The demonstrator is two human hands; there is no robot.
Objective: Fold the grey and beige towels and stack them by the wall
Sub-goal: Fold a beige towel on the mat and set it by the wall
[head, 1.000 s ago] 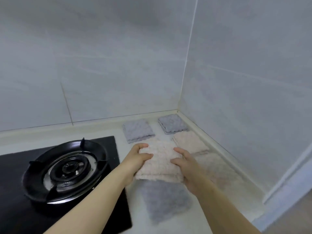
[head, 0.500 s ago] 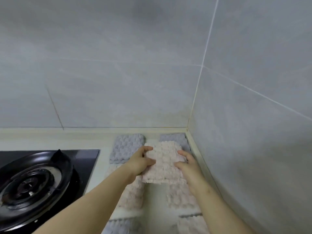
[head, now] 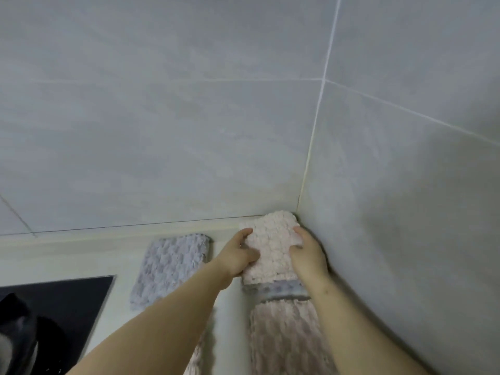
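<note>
Folded beige towel sits in the corner of the counter, far edge against the back wall. It lies over a grey towel, of which only the near edge shows.

Left hand: grip closed on the towel's left side, thumb on top.
Right hand: grip closed on its right side, next to the side wall.

Second grey towel, folded, lies flat to the left, apart. Second beige towel lies nearer. Black hob lower left.
</note>
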